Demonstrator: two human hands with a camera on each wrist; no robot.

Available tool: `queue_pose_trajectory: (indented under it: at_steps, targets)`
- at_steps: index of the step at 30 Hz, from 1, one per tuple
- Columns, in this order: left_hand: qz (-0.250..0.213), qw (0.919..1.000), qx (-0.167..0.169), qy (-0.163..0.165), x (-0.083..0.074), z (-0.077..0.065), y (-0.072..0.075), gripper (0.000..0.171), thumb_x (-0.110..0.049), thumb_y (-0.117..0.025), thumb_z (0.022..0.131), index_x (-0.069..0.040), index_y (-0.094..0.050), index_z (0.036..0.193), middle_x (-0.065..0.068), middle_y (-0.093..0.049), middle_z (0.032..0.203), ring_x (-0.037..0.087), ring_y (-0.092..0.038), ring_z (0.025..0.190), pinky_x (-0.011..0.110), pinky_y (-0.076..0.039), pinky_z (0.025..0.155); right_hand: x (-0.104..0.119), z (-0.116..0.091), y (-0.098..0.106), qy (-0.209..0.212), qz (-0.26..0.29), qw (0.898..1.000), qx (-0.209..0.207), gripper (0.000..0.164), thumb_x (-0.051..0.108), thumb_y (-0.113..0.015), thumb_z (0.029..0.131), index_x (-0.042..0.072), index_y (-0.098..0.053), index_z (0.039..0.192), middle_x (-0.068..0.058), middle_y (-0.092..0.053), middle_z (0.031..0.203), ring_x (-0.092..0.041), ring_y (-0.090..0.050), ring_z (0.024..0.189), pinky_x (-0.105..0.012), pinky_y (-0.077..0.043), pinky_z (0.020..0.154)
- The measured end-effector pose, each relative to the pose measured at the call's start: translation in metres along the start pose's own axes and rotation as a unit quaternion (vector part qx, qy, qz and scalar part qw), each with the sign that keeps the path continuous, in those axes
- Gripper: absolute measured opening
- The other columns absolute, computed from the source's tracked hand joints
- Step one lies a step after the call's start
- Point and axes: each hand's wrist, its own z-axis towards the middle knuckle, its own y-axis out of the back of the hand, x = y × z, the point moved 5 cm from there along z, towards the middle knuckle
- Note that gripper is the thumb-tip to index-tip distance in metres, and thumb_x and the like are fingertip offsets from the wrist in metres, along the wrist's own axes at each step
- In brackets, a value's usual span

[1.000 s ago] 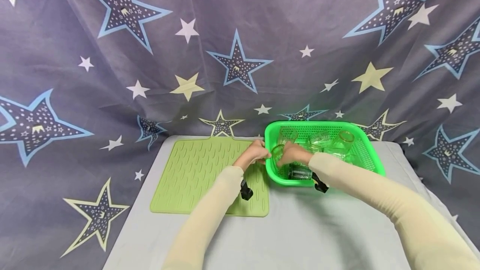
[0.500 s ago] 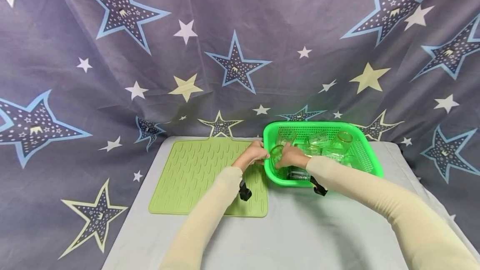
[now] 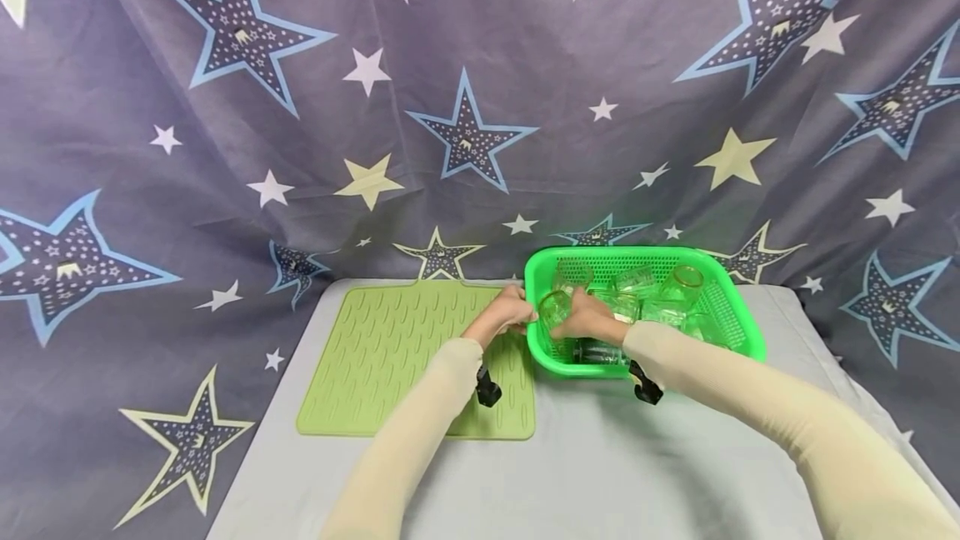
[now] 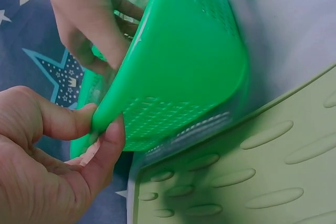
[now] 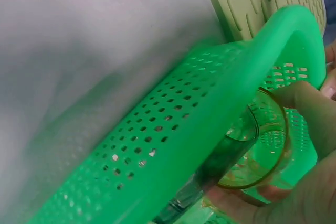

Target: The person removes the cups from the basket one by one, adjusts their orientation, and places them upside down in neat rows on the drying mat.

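Note:
My left hand [image 3: 507, 309] pinches the left rim of a green plastic basket [image 4: 184, 40]; in the left wrist view its thumb and fingertips lie on either side of the edge. Inside the basket's left end, my right hand [image 3: 588, 318] grips a clear drinking glass [image 5: 286, 153] with an amber-tinted rim. The mouth of this glass faces up and towards the left hand, and the fingers wrap its sides. A darker glass [image 3: 597, 352] lies on its side just in front of the right hand, along the basket's near wall.
Several other clear glasses [image 3: 636, 277] lie or stand inside the basket, one upright amber-rimmed glass [image 3: 684, 280] at its right. A light green ridged drying mat [image 3: 405, 348] lies left of the basket on the white-covered table [image 3: 600, 465]. A star-patterned curtain [image 3: 375, 115] hangs behind.
The head view has shifted slightly. My right wrist has moved a little to the right relative to the basket, its hand still on the glass. My left hand keeps its place on the rim.

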Motion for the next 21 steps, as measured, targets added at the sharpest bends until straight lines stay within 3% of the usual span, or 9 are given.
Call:
queue_pose_trajectory:
  at_steps: [3,6,11,17,21]
  targets:
    - [-0.004,1.0000,-0.002,0.002,0.001,0.000,0.001,0.028,0.011,-0.061,0.089,0.010,-0.064,0.117,0.008,-0.055,0.091,0.017,-0.061,0.074,0.029,-0.062,0.066,-0.001,-0.002,0.004,0.009,0.037,0.999,-0.013,0.109,0.034,-0.087,0.073,-0.007,-0.026,0.153,-0.019,-0.066,0.107,-0.024,-0.060,0.076,-0.033,-0.053,0.059]
    - [-0.002,1.0000,-0.006,0.004,0.002,0.001,0.002,0.026,0.011,-0.061,0.089,0.009,-0.065,0.115,0.008,-0.056,0.092,0.017,-0.062,0.074,0.029,-0.062,0.066,0.000,-0.005,0.012,0.034,0.070,0.997,-0.027,0.103,0.032,-0.088,0.072,-0.005,-0.032,0.151,-0.025,-0.063,0.125,-0.032,-0.065,0.093,-0.041,-0.060,0.074]
    - [-0.006,1.0000,-0.003,0.008,0.002,0.001,0.003,0.028,0.011,-0.060,0.089,0.009,-0.063,0.117,0.010,-0.057,0.093,0.017,-0.061,0.074,0.030,-0.062,0.067,-0.001,-0.002,0.028,0.053,0.096,0.993,-0.048,0.090,0.030,-0.087,0.074,-0.001,-0.042,0.145,-0.024,-0.061,0.130,-0.034,-0.064,0.105,-0.044,-0.059,0.086]
    - [-0.009,1.0000,0.004,0.000,0.001,0.002,0.001,0.032,0.012,-0.060,0.088,0.011,-0.064,0.119,0.011,-0.061,0.092,0.016,-0.062,0.070,0.028,-0.061,0.062,-0.004,0.002,0.050,0.067,0.114,0.988,-0.083,0.076,0.032,-0.082,0.083,0.000,-0.048,0.142,-0.023,-0.064,0.121,-0.026,-0.061,0.086,-0.037,-0.055,0.076]
    - [-0.007,0.9999,0.009,-0.009,0.001,0.001,-0.001,0.029,0.012,-0.060,0.088,0.012,-0.064,0.117,0.012,-0.062,0.093,0.017,-0.065,0.069,0.029,-0.062,0.063,-0.011,0.002,0.059,0.075,0.164,0.980,-0.087,0.070,0.028,-0.082,0.084,-0.001,-0.051,0.140,-0.016,-0.063,0.099,-0.016,-0.050,0.067,-0.029,-0.047,0.062]
